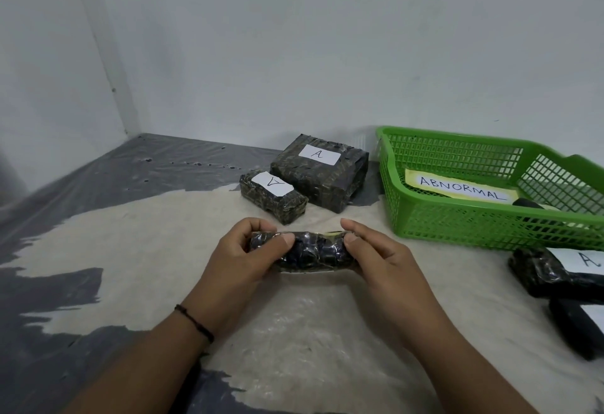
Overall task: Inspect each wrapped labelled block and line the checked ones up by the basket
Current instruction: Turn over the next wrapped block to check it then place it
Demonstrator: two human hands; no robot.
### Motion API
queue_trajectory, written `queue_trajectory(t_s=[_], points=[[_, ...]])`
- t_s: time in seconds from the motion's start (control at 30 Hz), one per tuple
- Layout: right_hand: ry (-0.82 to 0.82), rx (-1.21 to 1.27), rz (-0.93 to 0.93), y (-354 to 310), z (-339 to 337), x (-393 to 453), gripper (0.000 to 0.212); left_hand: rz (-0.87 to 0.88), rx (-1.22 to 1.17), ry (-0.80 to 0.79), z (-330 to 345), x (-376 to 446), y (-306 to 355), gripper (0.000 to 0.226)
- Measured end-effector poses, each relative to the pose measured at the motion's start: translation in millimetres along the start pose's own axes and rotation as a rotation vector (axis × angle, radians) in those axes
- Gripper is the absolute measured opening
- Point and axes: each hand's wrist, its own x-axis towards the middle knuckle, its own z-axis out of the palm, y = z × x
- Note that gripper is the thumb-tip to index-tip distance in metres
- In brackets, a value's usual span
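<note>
Both hands hold one dark plastic-wrapped block (313,252) above the floor at the centre. My left hand (243,255) grips its left end and my right hand (376,255) grips its right end; its label is not visible. Beyond it, left of the green basket (457,220), a small wrapped block (273,196) and a larger wrapped block (318,176) lie side by side, each with a white label marked "A". At the right edge lie two more wrapped blocks, one (555,274) labelled "A" and one (578,325) partly cut off.
The basket holds a yellow-edged paper sign reading "ABNORMAL" (462,188) and a dark item (528,204) partly hidden by its wall. White walls meet in a corner at the back left. The floor is grey with a pale worn patch under a plastic sheet.
</note>
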Motion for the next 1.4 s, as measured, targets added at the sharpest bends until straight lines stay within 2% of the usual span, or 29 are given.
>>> queue_trajectory(t_s=[0.07,0.13,0.2,0.33,0.5,0.57,0.7,0.8,0.9,0.97,1.03,1.1,1.2,1.3,1.4], points=[[-0.015,-0.020,-0.008,-0.5,0.9,-1.5,0.028,0.036,0.102,0.055,-1.0,-0.4,0.8,0.043],[-0.019,-0.058,-0.014,0.0,3.5,-3.1,0.027,0.066,0.133,0.074,-0.5,-1.0,4.0,0.039],[-0.018,-0.098,-0.023,2.1,6.5,-3.9,0.023,0.099,0.150,0.063,1.7,-3.3,5.8,0.032],[0.017,-0.125,-0.060,3.0,9.9,-2.6,0.018,0.145,0.201,0.015,6.8,-8.4,7.0,0.036],[0.004,-0.209,-0.046,4.0,14.5,-7.6,0.045,0.155,0.206,0.069,7.0,-8.3,6.7,0.040],[0.027,-0.225,-0.045,3.4,15.2,-6.9,0.045,0.132,0.197,0.045,6.6,-7.4,6.5,0.039],[0.085,-0.162,-0.018,0.3,9.1,-3.3,0.044,0.007,-0.039,-0.097,4.7,-4.4,6.1,0.042],[0.066,-0.115,-0.005,-2.1,6.8,-5.3,0.064,0.075,0.074,-0.083,3.9,-4.7,5.9,0.035],[0.048,-0.117,-0.018,-3.6,9.2,-8.1,0.089,0.104,0.073,-0.074,4.2,-5.3,6.7,0.035],[0.075,-0.126,-0.030,-3.1,9.8,-7.3,0.094,0.094,0.027,-0.105,3.4,-6.6,5.8,0.040],[0.103,-0.116,-0.038,-2.6,9.0,-6.0,0.093,0.061,-0.051,-0.143,3.3,-8.4,4.1,0.053],[0.108,-0.116,-0.043,-2.9,8.6,-5.9,0.092,0.075,-0.020,-0.143,4.8,-9.6,4.6,0.057],[0.076,-0.139,-0.037,-3.8,7.1,-7.6,0.090,0.116,0.087,-0.094,6.1,-7.2,5.6,0.044],[0.026,-0.137,-0.044,-4.1,2.7,-7.1,0.078,0.085,0.050,-0.064,2.0,-3.4,4.5,0.040],[0.022,-0.115,-0.052,-1.6,1.3,-2.9,0.070,0.024,-0.059,-0.064,1.2,-3.1,1.4,0.056]])
